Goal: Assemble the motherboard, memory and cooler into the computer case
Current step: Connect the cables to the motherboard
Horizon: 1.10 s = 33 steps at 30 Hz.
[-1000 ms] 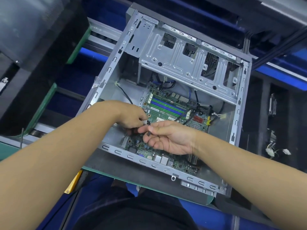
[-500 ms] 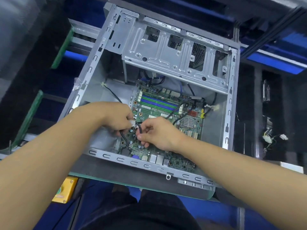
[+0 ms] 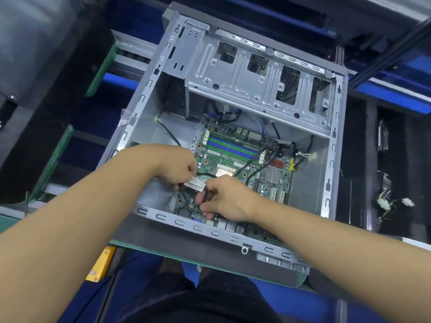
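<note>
Fingers [image 3: 190,170] of the left hand [image 3: 177,167] are curled in a pinch on a thin black cable [image 3: 183,196], right at its white paper label [image 3: 194,183]. The right hand [image 3: 225,200] meets it from the other side, thumb and forefinger closed on the same cable just past the label, the other fingers [image 3: 206,208] folded under and hanging low over the board. Both hands work close together above the near left corner of the green motherboard [image 3: 233,159], which lies flat on the floor of the open grey sheet-metal computer case [image 3: 149,99]. Blue and green memory slots [image 3: 231,145] run across the board's far part, and a small finned silver heatsink [image 3: 272,176] sits toward its right. Beyond the board, a perforated metal drive cage [image 3: 256,89] spans the case's far end. The case rests on a dark desk with a green edge [image 3: 168,249]. A yellow box [image 3: 100,264] shows below that edge, at the left.
</note>
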Tool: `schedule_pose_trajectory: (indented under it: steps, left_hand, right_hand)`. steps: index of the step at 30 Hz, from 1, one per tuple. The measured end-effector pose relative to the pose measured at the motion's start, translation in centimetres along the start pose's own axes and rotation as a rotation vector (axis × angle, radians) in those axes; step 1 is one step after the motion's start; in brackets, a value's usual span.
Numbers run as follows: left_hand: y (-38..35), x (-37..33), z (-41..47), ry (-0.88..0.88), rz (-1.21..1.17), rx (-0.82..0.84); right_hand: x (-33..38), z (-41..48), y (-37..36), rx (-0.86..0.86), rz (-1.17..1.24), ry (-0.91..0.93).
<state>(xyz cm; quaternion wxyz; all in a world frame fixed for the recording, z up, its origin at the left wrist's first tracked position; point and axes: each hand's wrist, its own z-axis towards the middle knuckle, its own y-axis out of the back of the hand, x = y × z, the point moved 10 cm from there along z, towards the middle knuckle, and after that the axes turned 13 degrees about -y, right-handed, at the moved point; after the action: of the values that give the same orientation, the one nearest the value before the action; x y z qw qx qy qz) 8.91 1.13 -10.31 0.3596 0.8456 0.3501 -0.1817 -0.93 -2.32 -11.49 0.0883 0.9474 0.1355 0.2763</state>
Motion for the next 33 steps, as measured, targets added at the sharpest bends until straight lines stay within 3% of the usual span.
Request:
schedule_pose_trajectory:
  steps: [4,9,19,25,33]
  left_hand:
    - [0.1,-0.8,-0.2,-0.057,0.03,0.011]
    - [-0.2,-2.5,-1.0,-0.129,-0.25,0.023]
    - [-1.1,-3.0,-1.2,-0.135,-0.347,0.079]
    - [-0.8,-3.5,-1.3,-0.154,-0.419,0.07]
    - [0.4,-2.8,-1.2,-0.144,-0.255,-0.027]
  right_hand:
    - [-0.1,-0.3,0.5,0.008,0.056,-0.027]
    - [-0.1,-0.3,0.8,-0.075,-0.08,-0.026]
    - [1.1,-0.3,0.4,-0.166,-0.311,0.083]
    - [1.6,-0.7,1.7,-0.286,-0.185,0.126]
    - [1.6,-0.2,0.1,-0.252,-0.281,0.127]
